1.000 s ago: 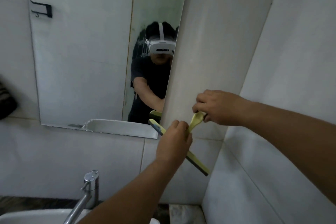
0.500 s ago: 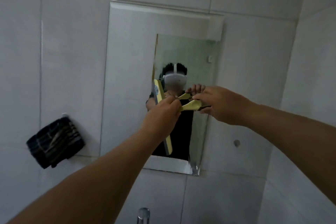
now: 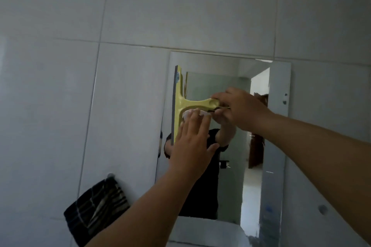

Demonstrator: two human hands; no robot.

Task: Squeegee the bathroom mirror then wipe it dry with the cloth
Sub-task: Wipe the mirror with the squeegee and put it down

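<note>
A rectangular mirror (image 3: 277,146) hangs on the white tiled wall. A yellow squeegee (image 3: 180,104) lies against its upper left part, blade upright along the mirror's left edge, handle pointing right. My right hand (image 3: 239,108) grips the end of the handle. My left hand (image 3: 192,142) is spread flat with fingers apart, just below the handle and over the lower part of the blade, holding nothing. A dark striped cloth (image 3: 96,208) hangs from a wall hook at the lower left of the mirror.
White tiled wall (image 3: 180,6) surrounds the mirror. The mirror reflects a person in dark clothes and an open doorway. A small round fitting (image 3: 322,209) sits on the wall at the mirror's lower right.
The view tilted up and the tap dropped out of sight. The squeegee went to the mirror's upper left with its blade upright. My left hand let go of it and opened flat.
</note>
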